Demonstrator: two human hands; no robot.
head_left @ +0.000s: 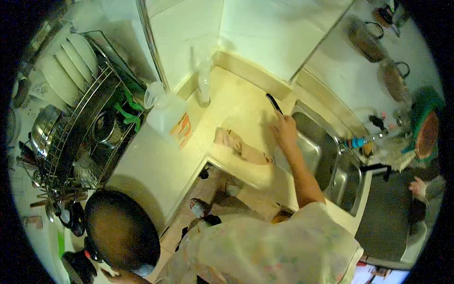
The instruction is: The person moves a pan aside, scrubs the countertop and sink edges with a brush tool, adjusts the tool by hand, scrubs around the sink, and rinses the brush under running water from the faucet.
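My right hand [284,130] reaches over the counter beside the sink, its fingers closed at the lower end of a slim black handle [273,102]. What the handle belongs to is not clear. Below and left of that hand, a crumpled beige cloth [241,147] lies near the counter's front edge. At the bottom left, my left hand [124,276] is partly cut off by the frame, close under the rim of a large black frying pan [122,232]. Whether it touches or grips the pan cannot be made out.
A steel double sink [314,142] lies right of my right arm. A dish rack [90,102] with plates and a translucent jug [165,113] stand left. A spray bottle [203,85] stands in the corner. Another person's hand [417,187] shows far right.
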